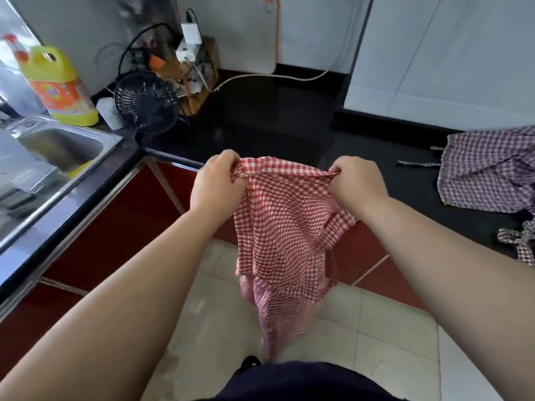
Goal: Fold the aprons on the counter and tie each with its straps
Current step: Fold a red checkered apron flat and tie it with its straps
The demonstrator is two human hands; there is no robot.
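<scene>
A red-and-white checked apron (285, 227) hangs in the air in front of the black counter (289, 131), its lower end drooping toward the tiled floor. My left hand (218, 188) grips its top left corner and my right hand (357, 183) pinches its top right corner, so the top edge is stretched between them. A purple-and-white checked apron (489, 175) lies crumpled on the counter at the right, with thin straps trailing to its left. Another piece of purple checked fabric (521, 241) lies at the counter's right front edge.
A steel sink (58, 146) is set into the counter at the left, with a yellow detergent bottle (58, 85) behind it. A small black fan (146, 102), a power strip with cables (188, 47) and a white cutting board (246, 33) stand at the back. Red cabinet doors (115, 227) lie below.
</scene>
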